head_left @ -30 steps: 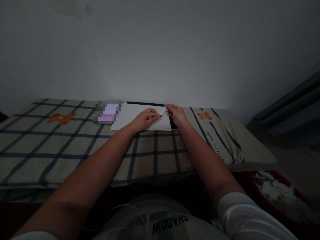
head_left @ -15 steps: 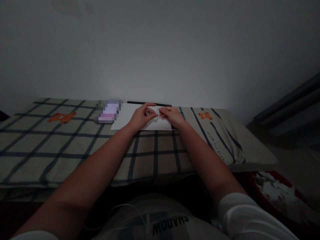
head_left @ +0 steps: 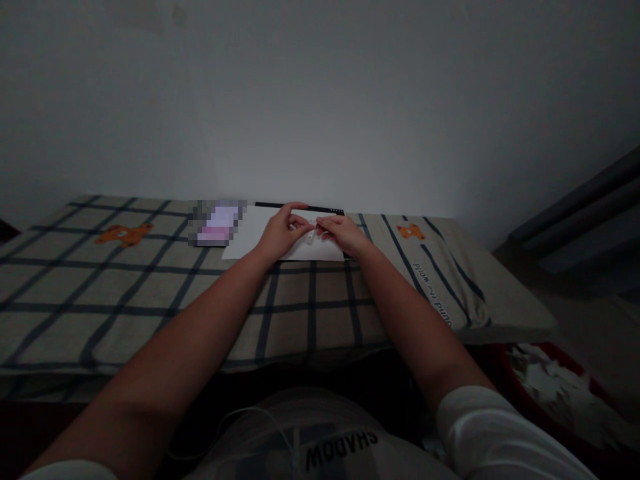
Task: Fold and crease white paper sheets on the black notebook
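Strip of white material [head_left: 311, 237], probably light, bendable and easily creased, is pinched by the left hand [head_left: 283, 233] and right hand [head_left: 345, 233], best gripped along its edges.

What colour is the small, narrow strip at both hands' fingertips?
The narrow strip is white; any markings are too small to read. Head view.

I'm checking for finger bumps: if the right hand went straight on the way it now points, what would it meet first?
Probably the small white strip between the hands, which the right hand seems to touch; just past it, the left hand. Depth is unclear.
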`<state>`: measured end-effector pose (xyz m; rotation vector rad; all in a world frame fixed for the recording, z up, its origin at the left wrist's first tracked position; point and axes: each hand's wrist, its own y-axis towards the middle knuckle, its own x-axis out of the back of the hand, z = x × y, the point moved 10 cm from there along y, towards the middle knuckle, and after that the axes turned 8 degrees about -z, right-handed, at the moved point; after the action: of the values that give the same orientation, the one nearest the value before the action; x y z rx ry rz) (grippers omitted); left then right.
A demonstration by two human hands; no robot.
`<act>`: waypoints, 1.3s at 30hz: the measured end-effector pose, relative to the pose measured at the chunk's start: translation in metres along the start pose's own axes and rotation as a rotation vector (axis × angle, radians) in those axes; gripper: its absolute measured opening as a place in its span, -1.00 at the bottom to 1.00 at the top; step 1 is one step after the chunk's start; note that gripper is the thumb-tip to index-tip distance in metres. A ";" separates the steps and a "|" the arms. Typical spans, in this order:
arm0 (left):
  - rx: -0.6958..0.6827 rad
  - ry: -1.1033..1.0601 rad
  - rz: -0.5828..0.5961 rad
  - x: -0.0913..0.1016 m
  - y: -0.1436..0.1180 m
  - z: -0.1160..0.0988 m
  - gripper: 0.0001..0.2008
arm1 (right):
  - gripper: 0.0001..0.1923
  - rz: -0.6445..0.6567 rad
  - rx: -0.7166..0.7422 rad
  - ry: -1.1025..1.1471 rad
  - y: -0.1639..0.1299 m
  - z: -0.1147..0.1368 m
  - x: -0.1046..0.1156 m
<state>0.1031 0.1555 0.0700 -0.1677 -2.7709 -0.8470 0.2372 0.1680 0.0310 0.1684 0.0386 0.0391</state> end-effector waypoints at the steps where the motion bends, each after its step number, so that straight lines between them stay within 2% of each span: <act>1: 0.006 -0.001 -0.004 0.000 0.000 0.001 -0.49 | -0.64 0.005 -0.003 0.003 -0.001 0.001 -0.001; 10: 0.014 0.013 -0.002 0.000 0.000 0.000 -0.48 | -0.66 0.032 0.024 -0.043 -0.002 0.002 -0.003; 19: -0.030 0.078 -0.034 0.004 0.001 -0.001 -0.50 | -0.73 -0.063 0.098 -0.139 0.000 0.010 0.006; 22: 0.050 0.081 0.034 -0.003 0.001 0.008 -0.61 | -0.71 -0.117 0.106 -0.115 0.002 0.009 0.013; 25: 0.169 0.017 0.148 -0.015 -0.002 0.020 -0.62 | -0.69 -0.149 0.123 -0.086 0.003 0.010 0.017; 28: 0.214 0.004 0.203 -0.020 -0.005 0.025 -0.62 | -0.68 -0.171 0.129 -0.090 0.004 0.011 0.019; 34: 0.257 -0.074 0.220 -0.022 -0.009 0.023 -0.72 | -0.65 -0.204 0.133 -0.112 0.005 0.010 0.023; 39: 0.306 -0.158 0.176 -0.021 -0.008 0.025 -0.73 | -0.67 -0.202 0.149 -0.114 0.004 0.012 0.024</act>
<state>0.1170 0.1622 0.0397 -0.4310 -2.9322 -0.3755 0.2618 0.1713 0.0432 0.3150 -0.0560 -0.1755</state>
